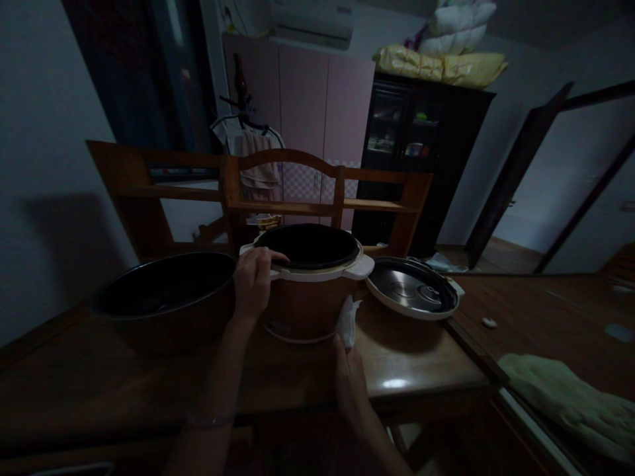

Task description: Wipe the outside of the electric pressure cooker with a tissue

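Note:
A brown rice cooker (pixel 307 301) with a white rim and a dark inner pot stands open on the wooden table (pixel 426 367). My left hand (pixel 254 281) grips its rim at the near left, fingers curled over the edge. Below and to the right, my right hand (pixel 348 377) is closed on a white cloth (pixel 347 322) pressed against the cooker's right side. The cooker's lid (pixel 413 289) lies upside down on the table just right of the cooker.
A large dark bowl (pixel 166 294) sits on the table left of the cooker. A wooden shelf rack (pixel 297 201) stands behind. A green cloth (pixel 570 400) lies at the lower right. Cabinets and an open door are farther back.

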A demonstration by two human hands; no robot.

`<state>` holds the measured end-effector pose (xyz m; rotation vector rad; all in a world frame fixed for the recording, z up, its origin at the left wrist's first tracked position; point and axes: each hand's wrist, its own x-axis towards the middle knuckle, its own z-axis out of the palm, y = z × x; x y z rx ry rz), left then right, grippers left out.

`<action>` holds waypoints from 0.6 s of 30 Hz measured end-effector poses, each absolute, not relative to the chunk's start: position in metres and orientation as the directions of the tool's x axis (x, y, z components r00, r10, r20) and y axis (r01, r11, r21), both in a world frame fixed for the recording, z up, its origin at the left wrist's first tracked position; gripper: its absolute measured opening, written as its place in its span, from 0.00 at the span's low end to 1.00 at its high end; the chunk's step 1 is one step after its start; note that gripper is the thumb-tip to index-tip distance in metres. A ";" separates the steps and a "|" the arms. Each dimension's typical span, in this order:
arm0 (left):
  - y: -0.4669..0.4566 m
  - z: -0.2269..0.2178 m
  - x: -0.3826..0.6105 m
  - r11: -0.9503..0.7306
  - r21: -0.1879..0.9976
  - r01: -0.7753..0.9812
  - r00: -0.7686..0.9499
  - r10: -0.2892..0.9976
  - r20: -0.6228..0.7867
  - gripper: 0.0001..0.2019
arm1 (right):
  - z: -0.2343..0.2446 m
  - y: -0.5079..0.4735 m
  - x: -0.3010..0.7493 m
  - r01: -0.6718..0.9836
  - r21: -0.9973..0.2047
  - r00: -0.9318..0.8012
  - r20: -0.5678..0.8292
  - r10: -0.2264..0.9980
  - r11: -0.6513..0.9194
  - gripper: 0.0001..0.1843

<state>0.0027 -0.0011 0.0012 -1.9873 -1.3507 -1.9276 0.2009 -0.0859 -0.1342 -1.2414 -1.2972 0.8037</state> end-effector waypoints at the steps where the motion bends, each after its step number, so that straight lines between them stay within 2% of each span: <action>1: -0.001 0.001 0.003 -0.614 0.509 0.604 -0.164 0.528 0.833 0.26 | -0.134 -0.088 0.200 0.207 -0.956 0.162 0.243 0.956 0.208 0.33; 10: -0.001 0.001 0.002 -0.609 0.510 0.608 -0.163 0.533 0.830 0.27 | -0.144 -0.098 0.198 0.325 -0.896 0.165 0.370 0.914 0.303 0.27; 18: -0.001 0.001 0.001 -0.593 0.523 0.612 -0.163 0.552 0.818 0.28 | -0.150 -0.100 0.191 0.388 -0.844 0.161 0.459 0.874 0.371 0.30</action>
